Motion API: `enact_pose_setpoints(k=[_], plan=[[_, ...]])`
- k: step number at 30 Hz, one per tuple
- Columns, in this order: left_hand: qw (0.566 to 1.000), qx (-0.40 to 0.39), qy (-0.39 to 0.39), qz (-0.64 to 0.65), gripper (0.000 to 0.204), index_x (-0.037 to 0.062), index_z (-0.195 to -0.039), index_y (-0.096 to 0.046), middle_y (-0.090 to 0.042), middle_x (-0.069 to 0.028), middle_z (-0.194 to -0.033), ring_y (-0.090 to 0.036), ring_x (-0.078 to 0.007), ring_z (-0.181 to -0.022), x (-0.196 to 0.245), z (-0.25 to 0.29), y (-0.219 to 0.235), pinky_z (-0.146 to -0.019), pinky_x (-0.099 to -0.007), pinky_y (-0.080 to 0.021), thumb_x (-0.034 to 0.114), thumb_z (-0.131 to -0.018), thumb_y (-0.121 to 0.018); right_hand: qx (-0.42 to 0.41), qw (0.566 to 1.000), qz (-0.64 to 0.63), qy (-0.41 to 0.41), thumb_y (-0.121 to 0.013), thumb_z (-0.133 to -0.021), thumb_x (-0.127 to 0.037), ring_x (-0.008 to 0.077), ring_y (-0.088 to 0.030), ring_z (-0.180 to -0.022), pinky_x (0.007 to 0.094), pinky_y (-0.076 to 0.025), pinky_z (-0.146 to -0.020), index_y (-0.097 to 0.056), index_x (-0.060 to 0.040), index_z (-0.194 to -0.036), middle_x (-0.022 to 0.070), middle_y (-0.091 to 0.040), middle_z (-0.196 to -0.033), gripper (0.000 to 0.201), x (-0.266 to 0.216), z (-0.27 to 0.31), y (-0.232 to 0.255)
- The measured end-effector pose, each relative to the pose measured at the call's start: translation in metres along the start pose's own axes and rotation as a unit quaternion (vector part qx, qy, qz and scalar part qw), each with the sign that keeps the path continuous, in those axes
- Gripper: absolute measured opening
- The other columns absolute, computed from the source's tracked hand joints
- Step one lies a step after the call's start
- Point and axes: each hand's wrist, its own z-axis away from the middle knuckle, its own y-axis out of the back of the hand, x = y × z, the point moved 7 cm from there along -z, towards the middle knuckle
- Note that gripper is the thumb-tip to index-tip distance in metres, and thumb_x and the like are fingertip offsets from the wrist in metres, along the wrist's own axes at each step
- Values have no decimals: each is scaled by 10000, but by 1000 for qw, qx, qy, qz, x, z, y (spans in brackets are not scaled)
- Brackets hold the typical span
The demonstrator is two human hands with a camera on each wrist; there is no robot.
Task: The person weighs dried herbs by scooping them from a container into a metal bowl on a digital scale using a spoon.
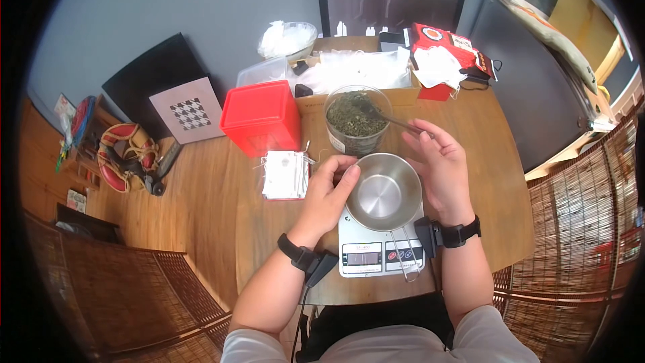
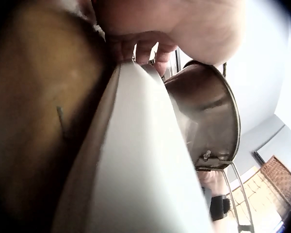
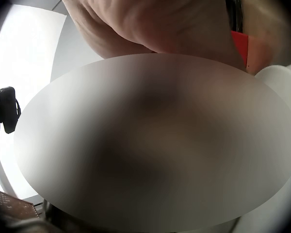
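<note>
A steel pot (image 1: 385,191) with a wire handle sits on a white kitchen scale (image 1: 363,270), its handle pointing toward me over the buttons. My left hand (image 1: 329,195) is at the pot's left side, thumb along the rim and fingers curled beyond it; the left wrist view shows those fingers close by the scale's far end. Behind the pot, a clear tub (image 1: 355,143) holds dried green leaves (image 1: 349,114). A dark spoon (image 1: 396,122) leans in the leaves, and my right hand (image 1: 443,168) pinches its handle end. A blurred oval hides most of the right wrist view.
A red lidded box (image 1: 262,121) stands left of the tub, with a stack of white drawstring bags (image 1: 285,175) before it. Behind are a cardboard tray (image 1: 396,97) of white bags, a glass bowl (image 1: 306,37) and a red packet (image 1: 437,37). The wooden table (image 1: 490,228) ends near my body.
</note>
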Motion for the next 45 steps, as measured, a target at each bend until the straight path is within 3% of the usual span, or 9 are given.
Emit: enact_pose_setpoints(k=[5, 7, 11, 13, 17, 21, 29, 35, 45], plan=[[999, 2, 16, 39, 333, -27, -1160, -609, -674, -74, -1011, -611, -123, -910, -2, 0, 1, -826, -273, -491, 257, -987, -615, -6, 1000, 4, 23, -560, -1005, -90, 150, -636, -1056, 275, -502, -844, -640, -9, -1207, 86, -684, -1166, 232, -3, -3, -3], [998, -13, 17, 59, 306, -25, -1144, -616, -668, -65, -1043, -604, -110, -906, -4, -1, -1, -824, -263, -487, 239, -989, -614, 12, 978, 146, 146, -545, -1002, -64, 134, -650, -973, 267, -512, -819, -636, 22, -1179, 93, -699, -1123, 217, -21, -8, 0], [997, -18, 7, 80, 244, -11, -1068, -620, -650, -61, -1095, -598, -105, -889, -7, -1, -1, -814, -253, -483, 217, -983, -624, 5, 956, 217, 197, -550, -989, -58, 146, -687, -925, 268, -524, -785, -639, 26, -1150, 109, -728, -1036, 203, -40, -15, 0], [995, -21, -7, 102, 172, 12, -925, -595, -633, -68, -1122, -585, -110, -928, -5, -1, 0, -824, -253, -469, 171, -957, -650, 37, 890, 373, 260, -573, -968, -61, 186, -725, -886, 285, -541, -746, -653, 7, -1116, 135, -739, -926, 181, -60, -11, -7], [998, 0, -59, 37, 209, 20, -795, -539, -628, -85, -1112, -577, -138, -970, -2, -2, 5, -846, -272, -453, 120, -927, -665, 50, 835, 418, 355, -585, -955, -60, 251, -744, -852, 315, -553, -725, -662, -8, -1050, 165, -734, -881, 134, -83, -11, -18], [996, 22, -73, 51, 249, 17, -724, -511, -635, -96, -1082, -575, -177, -983, 1, -2, 6, -865, -298, -440, 88, -916, -653, 17, 831, 449, 328, -577, -958, -59, 259, -743, -860, 313, -553, -719, -657, 2, -1040, 168, -734, -875, 130, -81, -17, -19], [996, 27, -59, 60, 259, 10, -715, -504, -645, -94, -1051, -577, -177, -965, 4, -2, 7, -858, -299, -441, 82, -923, -641, -6, 926, 323, 197, -594, -969, -85, 141, -720, -815, 288, -538, -742, -655, 23, -1073, 110, -738, -837, 162, -40, -38, -6], [997, 8, -61, 41, 255, 36, -732, -495, -622, -81, -1113, -541, -132, -1005, 6, -2, 5, -905, -277, -411, 87, -963, -590, -13, 967, 213, 136, -562, -990, -63, 173, -712, -865, 280, -547, -787, -629, 64, -1115, 139, -726, -937, 191, -21, -35, -5], [990, 61, -30, 127, 178, 32, -825, -526, -625, -12, -986, -481, -45, -770, -7, -4, 11, -702, -220, -407, 100, -973, -598, 7, 985, 144, 90, -531, -1009, -65, 180, -686, -907, 282, -545, -817, -596, 64, -1152, 159, -703, -998, 203, -20, -32, 11]])
